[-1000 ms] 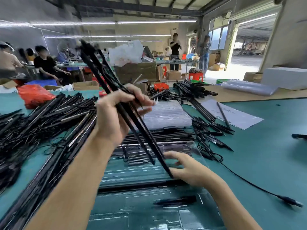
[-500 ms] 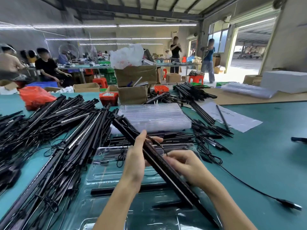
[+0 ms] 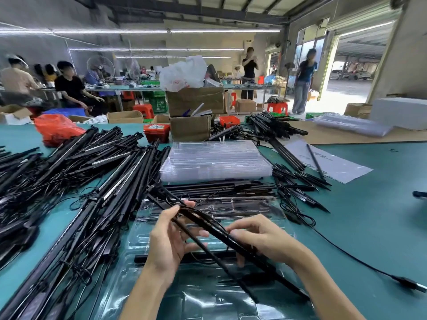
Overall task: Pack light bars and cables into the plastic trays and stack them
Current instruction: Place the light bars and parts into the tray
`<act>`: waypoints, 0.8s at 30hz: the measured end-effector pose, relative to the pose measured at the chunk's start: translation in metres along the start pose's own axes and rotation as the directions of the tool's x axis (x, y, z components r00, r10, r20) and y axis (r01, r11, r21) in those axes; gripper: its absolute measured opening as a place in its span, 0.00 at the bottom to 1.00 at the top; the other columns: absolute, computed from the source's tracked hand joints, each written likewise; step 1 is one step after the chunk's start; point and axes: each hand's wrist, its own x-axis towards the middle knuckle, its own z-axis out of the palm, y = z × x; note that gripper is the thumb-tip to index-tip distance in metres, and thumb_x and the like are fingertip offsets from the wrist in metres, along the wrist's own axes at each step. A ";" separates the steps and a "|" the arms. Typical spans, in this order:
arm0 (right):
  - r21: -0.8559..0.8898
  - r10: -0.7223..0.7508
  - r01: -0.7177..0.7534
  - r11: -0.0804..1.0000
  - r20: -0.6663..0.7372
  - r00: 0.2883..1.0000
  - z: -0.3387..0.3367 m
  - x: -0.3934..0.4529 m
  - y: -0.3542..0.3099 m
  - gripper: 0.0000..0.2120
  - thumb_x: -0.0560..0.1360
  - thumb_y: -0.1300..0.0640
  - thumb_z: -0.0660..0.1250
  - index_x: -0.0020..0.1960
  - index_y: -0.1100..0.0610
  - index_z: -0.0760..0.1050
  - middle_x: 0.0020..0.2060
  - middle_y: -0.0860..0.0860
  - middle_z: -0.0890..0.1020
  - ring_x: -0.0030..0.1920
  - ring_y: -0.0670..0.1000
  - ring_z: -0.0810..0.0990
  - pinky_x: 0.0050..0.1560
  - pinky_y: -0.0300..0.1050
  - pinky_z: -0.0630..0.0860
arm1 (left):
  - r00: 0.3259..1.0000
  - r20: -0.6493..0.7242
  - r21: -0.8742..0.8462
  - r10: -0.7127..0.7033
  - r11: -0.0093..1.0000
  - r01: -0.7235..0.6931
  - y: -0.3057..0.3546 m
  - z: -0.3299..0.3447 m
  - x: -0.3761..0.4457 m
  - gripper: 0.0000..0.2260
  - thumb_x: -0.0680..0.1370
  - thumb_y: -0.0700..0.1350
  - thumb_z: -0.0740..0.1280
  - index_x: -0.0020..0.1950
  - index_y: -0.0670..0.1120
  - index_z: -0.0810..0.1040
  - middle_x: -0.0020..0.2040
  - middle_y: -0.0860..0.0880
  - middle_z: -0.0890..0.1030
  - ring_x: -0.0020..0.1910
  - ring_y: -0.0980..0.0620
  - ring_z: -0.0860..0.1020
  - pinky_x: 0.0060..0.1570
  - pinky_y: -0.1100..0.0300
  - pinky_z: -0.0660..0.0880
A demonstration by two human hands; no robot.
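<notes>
Both hands grip a bundle of black light bars [image 3: 221, 234] above the clear plastic tray [image 3: 272, 211] near the tabletop's [image 3: 369, 227] front edge: left hand [image 3: 171, 241] curled round it, right hand [image 3: 261, 239] pinching it. A stack of trays [image 3: 215, 161] sits behind.

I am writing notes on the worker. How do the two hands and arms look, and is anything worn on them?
Both are bare: the left hand and right hand have no gloves, rings or watch in view, and no sleeves show on the forearms up to the picture's edge.
</notes>
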 end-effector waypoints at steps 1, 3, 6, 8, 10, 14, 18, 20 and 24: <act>0.011 -0.004 0.003 1.000 0.015 1.000 -0.001 -0.001 -0.002 0.10 0.82 0.56 0.64 0.56 0.56 0.82 0.38 0.57 0.86 0.36 0.51 0.83 0.39 0.44 0.77 | 1.000 0.005 -0.019 -0.004 1.000 0.004 0.000 -0.002 0.000 0.22 0.78 0.58 0.59 0.60 0.45 0.81 0.50 0.37 0.84 0.37 0.43 0.83 0.32 0.54 0.80; 0.060 -0.003 0.000 0.998 0.049 0.999 -0.002 -0.005 -0.005 0.09 0.83 0.58 0.62 0.56 0.61 0.80 0.42 0.61 0.86 0.36 0.50 0.82 0.39 0.43 0.77 | 1.000 0.006 -0.017 -0.010 1.000 0.010 0.001 -0.004 -0.001 0.24 0.80 0.61 0.55 0.57 0.46 0.83 0.51 0.37 0.85 0.38 0.42 0.84 0.30 0.56 0.79; 0.120 0.023 -0.033 0.992 0.081 0.996 -0.003 -0.007 -0.010 0.13 0.83 0.54 0.61 0.57 0.62 0.77 0.43 0.62 0.86 0.36 0.53 0.81 0.38 0.44 0.76 | 1.000 -0.016 0.015 -0.019 1.000 0.019 -0.001 -0.003 0.000 0.26 0.81 0.63 0.53 0.52 0.48 0.85 0.51 0.38 0.85 0.38 0.41 0.85 0.29 0.58 0.79; 0.101 0.007 -0.015 0.995 0.079 0.997 -0.004 -0.008 -0.010 0.17 0.81 0.50 0.61 0.54 0.65 0.76 0.44 0.61 0.86 0.38 0.55 0.82 0.39 0.46 0.74 | 0.998 -0.056 0.049 -0.011 0.999 0.013 -0.002 -0.005 0.001 0.25 0.81 0.63 0.54 0.47 0.49 0.86 0.50 0.39 0.85 0.38 0.40 0.85 0.29 0.57 0.79; 0.111 -0.041 0.041 0.993 -0.004 0.999 -0.003 -0.007 -0.011 0.17 0.81 0.50 0.62 0.52 0.66 0.76 0.47 0.57 0.87 0.42 0.55 0.83 0.39 0.45 0.73 | 0.994 -0.103 0.095 0.023 0.995 -0.013 -0.003 -0.006 0.002 0.26 0.79 0.65 0.56 0.44 0.50 0.86 0.49 0.41 0.86 0.39 0.40 0.85 0.31 0.56 0.78; 0.022 -0.254 0.277 0.961 -0.338 0.906 0.001 -0.001 -0.018 0.10 0.79 0.54 0.65 0.57 0.52 0.81 0.55 0.50 0.85 0.51 0.53 0.84 0.45 0.42 0.78 | 0.965 -0.246 0.100 0.091 0.993 -0.068 -0.002 -0.006 0.002 0.23 0.73 0.68 0.59 0.33 0.54 0.82 0.37 0.46 0.84 0.30 0.51 0.79 0.27 0.58 0.73; -0.176 -0.418 0.380 0.908 -0.436 0.797 0.004 0.004 -0.030 0.23 0.77 0.49 0.68 0.71 0.38 0.72 0.68 0.41 0.76 0.63 0.49 0.80 0.58 0.48 0.79 | 0.962 -0.255 0.076 0.101 0.994 -0.084 -0.005 -0.010 0.005 0.29 0.74 0.65 0.66 0.43 0.36 0.84 0.27 0.48 0.73 0.22 0.54 0.67 0.21 0.62 0.63; -0.267 -0.514 0.439 0.858 -0.428 0.743 0.007 0.006 -0.033 0.26 0.77 0.48 0.67 0.74 0.39 0.69 0.76 0.39 0.66 0.74 0.45 0.69 0.63 0.41 0.75 | 0.960 -0.260 0.080 0.103 0.993 -0.085 -0.007 -0.012 0.006 0.26 0.74 0.62 0.66 0.41 0.38 0.83 0.28 0.49 0.73 0.23 0.54 0.67 0.21 0.63 0.63; -0.388 -0.540 0.383 0.838 -0.493 0.683 -0.002 0.006 -0.037 0.30 0.76 0.44 0.65 0.77 0.41 0.63 0.80 0.39 0.55 0.78 0.42 0.59 0.68 0.35 0.65 | 0.946 -0.300 0.045 0.122 0.993 -0.113 -0.007 -0.015 0.005 0.16 0.80 0.53 0.64 0.34 0.49 0.79 0.30 0.48 0.74 0.23 0.54 0.69 0.21 0.63 0.63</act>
